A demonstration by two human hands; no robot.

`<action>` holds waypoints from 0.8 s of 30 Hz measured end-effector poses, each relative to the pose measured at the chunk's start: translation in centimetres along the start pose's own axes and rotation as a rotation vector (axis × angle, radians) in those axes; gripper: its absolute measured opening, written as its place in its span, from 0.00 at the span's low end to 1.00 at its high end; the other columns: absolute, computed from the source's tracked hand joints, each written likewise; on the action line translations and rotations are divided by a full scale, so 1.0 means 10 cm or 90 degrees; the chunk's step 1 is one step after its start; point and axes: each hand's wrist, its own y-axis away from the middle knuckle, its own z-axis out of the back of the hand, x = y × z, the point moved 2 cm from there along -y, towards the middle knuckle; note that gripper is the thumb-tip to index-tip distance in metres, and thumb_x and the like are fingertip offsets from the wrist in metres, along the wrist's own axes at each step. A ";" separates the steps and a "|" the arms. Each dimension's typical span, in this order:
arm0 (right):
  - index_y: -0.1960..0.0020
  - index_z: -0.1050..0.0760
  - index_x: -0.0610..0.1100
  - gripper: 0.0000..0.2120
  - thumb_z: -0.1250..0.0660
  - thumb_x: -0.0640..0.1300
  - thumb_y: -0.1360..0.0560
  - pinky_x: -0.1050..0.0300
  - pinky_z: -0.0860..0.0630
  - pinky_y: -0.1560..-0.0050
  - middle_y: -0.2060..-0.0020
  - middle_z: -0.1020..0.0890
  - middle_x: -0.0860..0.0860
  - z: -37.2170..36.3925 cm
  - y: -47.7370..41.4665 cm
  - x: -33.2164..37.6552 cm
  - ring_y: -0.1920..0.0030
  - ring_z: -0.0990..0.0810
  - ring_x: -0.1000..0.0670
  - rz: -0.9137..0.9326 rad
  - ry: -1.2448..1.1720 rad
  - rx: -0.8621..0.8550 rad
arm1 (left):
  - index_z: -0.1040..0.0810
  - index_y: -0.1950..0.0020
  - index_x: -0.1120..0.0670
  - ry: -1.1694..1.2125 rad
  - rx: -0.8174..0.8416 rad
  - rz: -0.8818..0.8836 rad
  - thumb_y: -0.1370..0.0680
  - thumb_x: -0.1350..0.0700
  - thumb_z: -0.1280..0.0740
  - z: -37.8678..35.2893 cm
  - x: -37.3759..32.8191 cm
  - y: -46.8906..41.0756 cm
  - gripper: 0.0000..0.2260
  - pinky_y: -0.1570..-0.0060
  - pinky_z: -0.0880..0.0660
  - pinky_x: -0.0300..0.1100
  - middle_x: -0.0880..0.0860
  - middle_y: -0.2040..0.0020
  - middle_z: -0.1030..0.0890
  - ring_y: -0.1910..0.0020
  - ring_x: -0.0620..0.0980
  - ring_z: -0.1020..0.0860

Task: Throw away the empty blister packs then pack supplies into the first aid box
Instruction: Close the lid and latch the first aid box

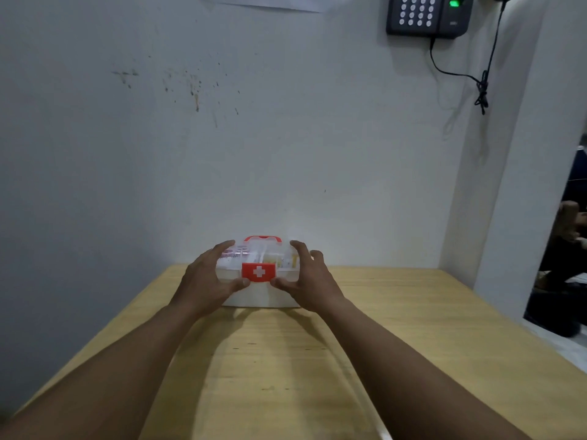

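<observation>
Both of our hands are on the first aid box (259,281), which sits on the wooden table (397,344) near its far edge, close to the white wall (254,138). Our left hand (203,281) wraps the box's left end, fingers spread over the clear lid and the thumb pressed against the front just left of the red latch (259,272). Our right hand (309,281) mirrors it on the box's right end, fingers spread over the top, thumb touching the front just right of the latch. The latch, marked with a white cross, lies flat against the front of the box, and the lid is down. Behind the latch, a red handle (263,239) shows at the back of the lid. Through the clear lid we can make out a few small supplies in compartments, too blurred to name. High on the wall, up and to the right of the box, hangs a dark keypad unit (427,14) with a green light and a black cable (482,87) trailing down.
</observation>
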 end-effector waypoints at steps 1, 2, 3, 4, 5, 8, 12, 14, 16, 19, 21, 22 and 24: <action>0.23 0.46 0.56 0.42 0.25 0.54 0.29 0.46 0.23 0.41 0.31 0.36 0.44 0.00 0.01 -0.01 0.37 0.25 0.41 -0.001 -0.007 0.006 | 0.36 0.25 0.47 0.011 0.001 0.007 0.33 0.45 0.21 0.01 0.01 0.00 0.41 0.44 0.21 0.54 0.54 0.30 0.26 0.39 0.56 0.24; 0.23 0.47 0.56 0.43 0.25 0.51 0.29 0.46 0.23 0.41 0.31 0.36 0.44 -0.01 0.01 -0.04 0.37 0.25 0.41 -0.003 -0.019 0.011 | 0.37 0.24 0.46 0.027 0.003 0.020 0.33 0.46 0.20 0.02 0.04 0.00 0.42 0.45 0.21 0.53 0.54 0.30 0.26 0.40 0.56 0.23; 0.23 0.48 0.57 0.43 0.25 0.48 0.28 0.47 0.23 0.41 0.31 0.35 0.45 -0.02 0.02 -0.05 0.37 0.26 0.42 -0.006 -0.031 0.014 | 0.39 0.24 0.45 0.047 0.008 0.032 0.33 0.48 0.20 0.02 0.06 0.00 0.43 0.46 0.20 0.52 0.55 0.31 0.26 0.42 0.55 0.23; 0.23 0.49 0.58 0.43 0.25 0.46 0.28 0.48 0.23 0.42 0.33 0.33 0.45 -0.02 0.02 -0.06 0.39 0.25 0.43 -0.009 -0.045 0.013 | 0.40 0.24 0.44 0.066 0.019 0.043 0.33 0.50 0.20 0.02 0.08 0.00 0.44 0.48 0.20 0.50 0.55 0.31 0.26 0.44 0.54 0.23; 0.24 0.49 0.59 0.44 0.24 0.45 0.29 0.48 0.22 0.43 0.35 0.30 0.45 -0.02 0.01 -0.08 0.41 0.24 0.44 -0.011 -0.058 0.008 | 0.41 0.24 0.44 0.077 0.028 0.050 0.33 0.52 0.20 0.02 0.09 0.00 0.44 0.50 0.20 0.49 0.55 0.31 0.26 0.45 0.53 0.24; 0.25 0.48 0.58 0.44 0.24 0.42 0.29 0.49 0.21 0.46 0.40 0.24 0.46 -0.02 -0.02 -0.10 0.43 0.23 0.45 -0.017 -0.067 0.006 | 0.39 0.25 0.44 0.083 0.017 0.053 0.33 0.56 0.20 0.03 0.09 -0.01 0.42 0.52 0.22 0.45 0.54 0.35 0.23 0.46 0.55 0.22; 0.26 0.47 0.58 0.43 0.24 0.41 0.29 0.48 0.21 0.46 0.41 0.23 0.46 0.03 -0.04 -0.13 0.43 0.23 0.45 -0.025 -0.073 0.008 | 0.36 0.25 0.44 0.101 0.005 0.060 0.34 0.57 0.20 0.02 0.06 0.00 0.42 0.52 0.22 0.45 0.53 0.37 0.22 0.46 0.55 0.22; 0.25 0.47 0.56 0.42 0.24 0.41 0.29 0.50 0.23 0.47 0.40 0.24 0.46 0.06 -0.03 -0.18 0.44 0.24 0.46 -0.025 -0.075 0.009 | 0.36 0.26 0.44 0.110 0.005 0.057 0.34 0.57 0.19 -0.01 0.03 0.00 0.42 0.52 0.21 0.46 0.53 0.37 0.22 0.45 0.55 0.22; 0.25 0.47 0.55 0.42 0.25 0.40 0.28 0.51 0.24 0.47 0.39 0.24 0.45 0.12 -0.03 -0.24 0.43 0.24 0.45 -0.023 -0.078 0.008 | 0.36 0.26 0.44 0.115 0.007 0.051 0.35 0.57 0.19 -0.06 -0.02 -0.02 0.42 0.51 0.21 0.46 0.52 0.38 0.22 0.45 0.55 0.22; 0.24 0.47 0.54 0.41 0.25 0.40 0.28 0.51 0.24 0.46 0.39 0.24 0.45 0.25 -0.02 -0.35 0.44 0.25 0.46 -0.027 -0.071 -0.001 | 0.36 0.26 0.43 0.130 0.015 0.054 0.35 0.58 0.19 -0.18 -0.13 -0.08 0.42 0.50 0.21 0.46 0.52 0.37 0.22 0.45 0.54 0.22; 0.24 0.47 0.54 0.41 0.26 0.40 0.27 0.51 0.24 0.46 0.38 0.24 0.45 0.36 -0.04 -0.43 0.45 0.25 0.46 -0.032 -0.067 -0.007 | 0.36 0.26 0.42 0.138 0.020 0.051 0.34 0.58 0.19 -0.28 -0.23 -0.14 0.42 0.49 0.20 0.47 0.52 0.37 0.23 0.45 0.53 0.23; 0.24 0.48 0.54 0.41 0.26 0.40 0.27 0.50 0.24 0.45 0.38 0.24 0.44 0.42 -0.05 -0.47 0.44 0.25 0.46 -0.033 -0.066 -0.011 | 0.36 0.26 0.42 0.140 0.023 0.049 0.34 0.57 0.19 -0.34 -0.27 -0.17 0.42 0.48 0.20 0.48 0.52 0.37 0.23 0.44 0.54 0.23; 0.24 0.48 0.53 0.42 0.26 0.39 0.27 0.49 0.24 0.45 0.38 0.24 0.44 0.53 -0.07 -0.57 0.44 0.25 0.45 -0.038 -0.062 -0.016 | 0.37 0.27 0.40 0.140 0.032 0.044 0.35 0.56 0.19 -0.47 -0.36 -0.24 0.42 0.46 0.20 0.51 0.52 0.36 0.23 0.43 0.55 0.23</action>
